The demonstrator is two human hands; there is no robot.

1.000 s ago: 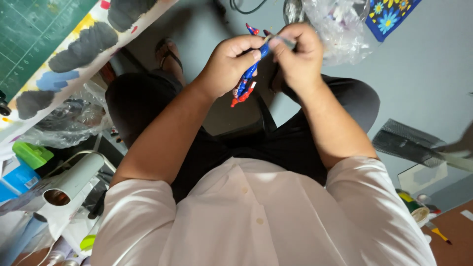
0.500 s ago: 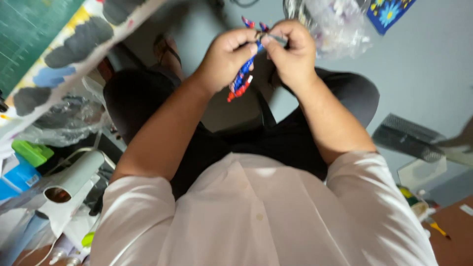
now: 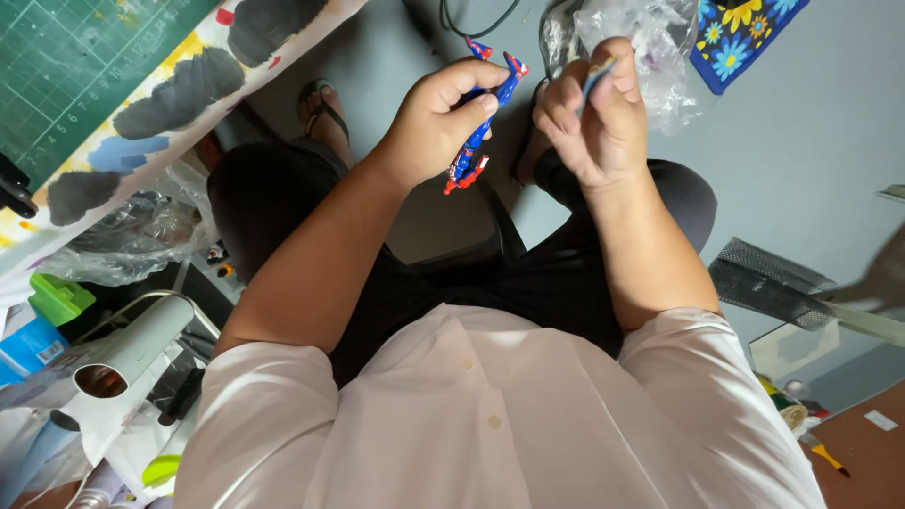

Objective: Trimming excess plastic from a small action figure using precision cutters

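At the far left a green cutting mat [image 3: 66, 66] lies on a surface edged with a painted sheet of grey, blue and yellow blotches [image 3: 179, 94]. Below that sit a crumpled clear plastic bag [image 3: 123, 250], a green plastic block [image 3: 58, 297] and a white tube with a dark opening [image 3: 123, 353].

The person sits in a pale shirt and black shorts, knees apart, with one sandalled foot [image 3: 320, 106] on the grey floor [image 3: 830, 132].

The left hand [image 3: 438, 118] is raised over the lap, its grip closed around a small red and blue toy figure [image 3: 476, 141]: thumb across the front, fingers curled behind. The figure hangs slantwise, its red ends poking out above and below the fist.

Just to the right, apart from the figure, the right hand [image 3: 594, 118] is pinched tight on a small thin piece [image 3: 597, 75], bluish with a pale tip; what it is cannot be told. Behind this hand lies a clear plastic bag [image 3: 650, 47] on the floor, and beyond it a blue cloth with yellow and white flowers [image 3: 740, 33].

Further right a strip of dark metal mesh [image 3: 764, 283] rests on the floor, and a yellow-handled tool [image 3: 830, 459] lies at the lower right corner.
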